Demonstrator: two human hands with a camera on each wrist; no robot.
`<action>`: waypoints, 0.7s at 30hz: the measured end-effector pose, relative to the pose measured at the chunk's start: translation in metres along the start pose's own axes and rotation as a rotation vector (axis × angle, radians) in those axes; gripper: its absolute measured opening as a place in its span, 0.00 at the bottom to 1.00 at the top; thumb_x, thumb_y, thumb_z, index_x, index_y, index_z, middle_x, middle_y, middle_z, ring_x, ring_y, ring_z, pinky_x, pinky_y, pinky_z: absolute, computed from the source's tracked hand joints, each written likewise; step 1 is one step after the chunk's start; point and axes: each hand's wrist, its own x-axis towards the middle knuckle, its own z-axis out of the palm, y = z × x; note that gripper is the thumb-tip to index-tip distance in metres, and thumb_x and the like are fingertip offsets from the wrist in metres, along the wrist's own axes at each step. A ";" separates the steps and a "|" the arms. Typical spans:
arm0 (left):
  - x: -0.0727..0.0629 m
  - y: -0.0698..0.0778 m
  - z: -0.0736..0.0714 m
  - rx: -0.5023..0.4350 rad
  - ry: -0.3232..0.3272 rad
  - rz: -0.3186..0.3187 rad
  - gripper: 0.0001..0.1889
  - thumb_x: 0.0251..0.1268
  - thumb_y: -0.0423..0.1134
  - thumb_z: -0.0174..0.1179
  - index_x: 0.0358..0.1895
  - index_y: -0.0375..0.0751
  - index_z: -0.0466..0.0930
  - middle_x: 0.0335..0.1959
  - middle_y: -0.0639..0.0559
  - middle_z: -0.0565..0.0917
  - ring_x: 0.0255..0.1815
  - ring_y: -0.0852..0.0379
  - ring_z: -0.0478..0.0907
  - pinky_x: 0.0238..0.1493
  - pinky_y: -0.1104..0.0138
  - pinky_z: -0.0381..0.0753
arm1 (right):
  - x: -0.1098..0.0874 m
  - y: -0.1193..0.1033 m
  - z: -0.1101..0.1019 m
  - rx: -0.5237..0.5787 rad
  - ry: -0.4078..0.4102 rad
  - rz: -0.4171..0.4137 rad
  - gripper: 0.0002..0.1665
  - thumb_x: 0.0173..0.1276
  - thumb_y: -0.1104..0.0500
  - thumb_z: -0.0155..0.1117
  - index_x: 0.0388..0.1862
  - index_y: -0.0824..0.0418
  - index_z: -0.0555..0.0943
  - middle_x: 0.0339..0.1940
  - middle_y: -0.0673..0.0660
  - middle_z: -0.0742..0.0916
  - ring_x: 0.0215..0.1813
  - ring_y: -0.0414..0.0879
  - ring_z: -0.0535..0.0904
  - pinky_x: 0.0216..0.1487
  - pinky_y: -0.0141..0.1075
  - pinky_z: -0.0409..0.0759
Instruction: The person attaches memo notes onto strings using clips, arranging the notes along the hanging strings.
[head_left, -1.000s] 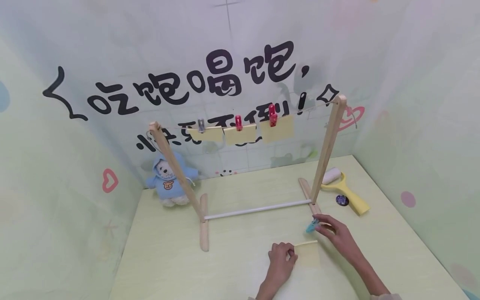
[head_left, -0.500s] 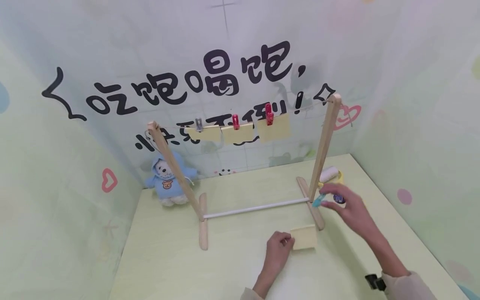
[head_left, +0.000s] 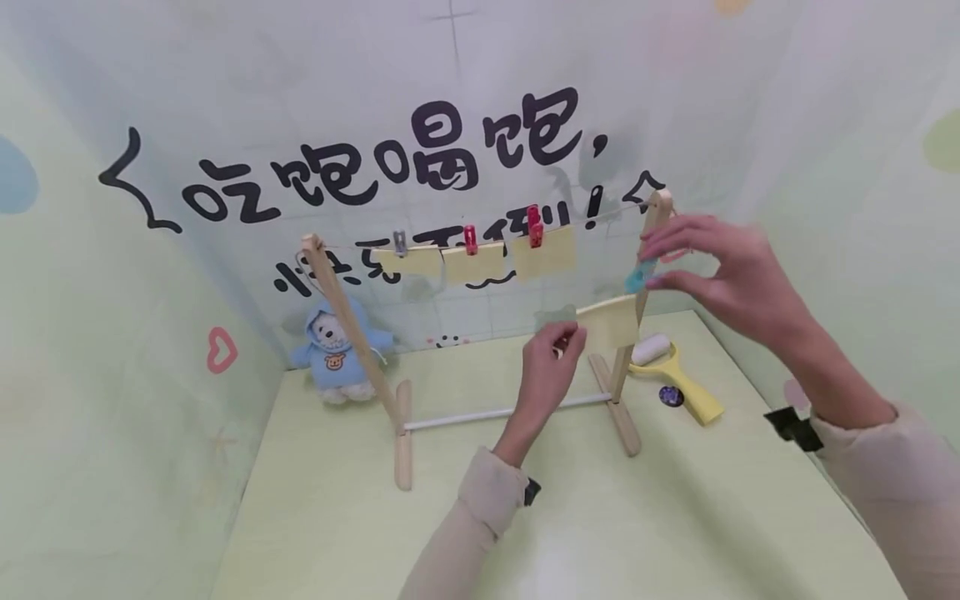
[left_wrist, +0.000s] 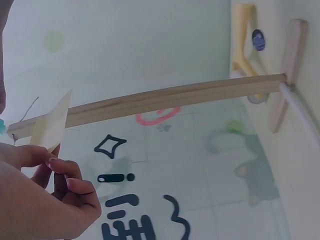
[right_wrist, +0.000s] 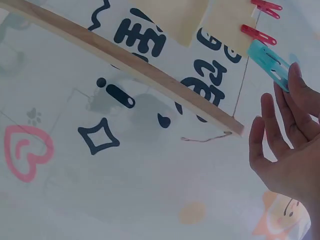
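Note:
My left hand (head_left: pixel 551 362) pinches a pale yellow paper note (head_left: pixel 609 323) by its left edge, lifted above the table below the string. In the left wrist view the note (left_wrist: pixel 52 125) stands up from between thumb and fingers. A light blue clothespin (head_left: pixel 640 277) is pinched by my right hand (head_left: pixel 727 275), near the top of the right wooden post (head_left: pixel 624 367). The right wrist view shows the clothespin (right_wrist: pixel 268 62) between thumb and fingertips. Along the string hang several yellow notes (head_left: pixel 475 264), held by a grey clothespin (head_left: pixel 400 243) and red clothespins (head_left: pixel 470 240).
A white rod (head_left: pixel 457 419) joins the feet of the wooden frame. Behind the left post (head_left: pixel 348 325) sits a plush bear (head_left: pixel 335 354) in blue. To the right lie a yellow-handled lint roller (head_left: pixel 693 396) and a dark round object (head_left: pixel 671 396).
Both hands have risen from near the tabletop towards the string. The left hand has lifted the note off the table; the right hand has carried the clothespin up beside the right post.

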 end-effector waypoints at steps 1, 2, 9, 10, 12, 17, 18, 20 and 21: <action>0.008 0.007 -0.001 -0.018 -0.001 0.005 0.10 0.82 0.34 0.63 0.47 0.29 0.90 0.37 0.39 0.88 0.34 0.68 0.76 0.39 0.76 0.74 | 0.007 -0.001 -0.003 -0.007 0.001 0.003 0.13 0.67 0.61 0.80 0.46 0.68 0.92 0.51 0.30 0.88 0.61 0.28 0.83 0.66 0.21 0.76; 0.015 0.014 -0.002 -0.036 0.001 0.009 0.10 0.82 0.34 0.63 0.47 0.29 0.90 0.36 0.39 0.88 0.33 0.68 0.75 0.38 0.76 0.73 | 0.015 -0.002 -0.006 -0.009 0.000 0.010 0.12 0.63 0.69 0.81 0.46 0.68 0.92 0.51 0.29 0.88 0.59 0.28 0.84 0.62 0.21 0.79; 0.049 0.041 -0.009 -0.062 0.030 0.027 0.10 0.83 0.33 0.62 0.46 0.29 0.90 0.26 0.47 0.82 0.26 0.67 0.71 0.32 0.75 0.69 | 0.061 0.000 -0.020 -0.110 -0.026 0.071 0.18 0.59 0.77 0.82 0.47 0.65 0.93 0.46 0.37 0.91 0.52 0.24 0.82 0.52 0.17 0.77; 0.053 0.043 -0.009 -0.061 0.031 0.030 0.10 0.83 0.33 0.61 0.46 0.29 0.90 0.26 0.48 0.81 0.26 0.67 0.71 0.32 0.75 0.69 | 0.067 0.002 -0.020 -0.128 -0.034 0.074 0.17 0.59 0.76 0.83 0.46 0.64 0.93 0.45 0.41 0.92 0.51 0.24 0.81 0.53 0.17 0.75; 0.059 0.045 -0.009 -0.068 0.030 0.028 0.11 0.84 0.34 0.61 0.47 0.30 0.90 0.25 0.49 0.81 0.25 0.66 0.71 0.31 0.75 0.68 | 0.077 0.005 -0.021 -0.145 -0.052 0.078 0.15 0.61 0.74 0.83 0.46 0.64 0.93 0.45 0.51 0.93 0.50 0.25 0.81 0.51 0.18 0.75; 0.069 0.048 -0.006 -0.123 0.027 -0.001 0.11 0.84 0.34 0.61 0.47 0.29 0.90 0.23 0.53 0.80 0.24 0.65 0.72 0.28 0.74 0.67 | 0.095 0.011 -0.020 -0.173 -0.104 0.083 0.12 0.62 0.72 0.84 0.44 0.64 0.94 0.45 0.60 0.93 0.48 0.25 0.80 0.51 0.19 0.74; 0.070 0.048 -0.005 -0.133 0.027 -0.006 0.11 0.84 0.34 0.61 0.46 0.29 0.90 0.23 0.54 0.79 0.24 0.65 0.72 0.28 0.74 0.66 | 0.097 0.012 -0.020 -0.177 -0.115 0.086 0.11 0.63 0.71 0.84 0.44 0.63 0.94 0.45 0.60 0.94 0.48 0.25 0.80 0.50 0.20 0.74; 0.072 0.049 -0.004 -0.156 0.025 -0.012 0.11 0.84 0.34 0.61 0.46 0.29 0.89 0.22 0.56 0.79 0.24 0.65 0.72 0.27 0.73 0.65 | 0.100 0.015 -0.019 -0.184 -0.134 0.094 0.11 0.63 0.70 0.84 0.43 0.63 0.94 0.45 0.60 0.94 0.47 0.25 0.80 0.49 0.20 0.74; 0.072 0.049 -0.004 -0.164 0.023 -0.014 0.11 0.84 0.34 0.61 0.46 0.29 0.89 0.22 0.56 0.78 0.24 0.65 0.72 0.27 0.73 0.65 | 0.101 0.016 -0.019 -0.187 -0.144 0.097 0.11 0.63 0.70 0.84 0.43 0.62 0.94 0.46 0.60 0.94 0.48 0.25 0.80 0.48 0.20 0.74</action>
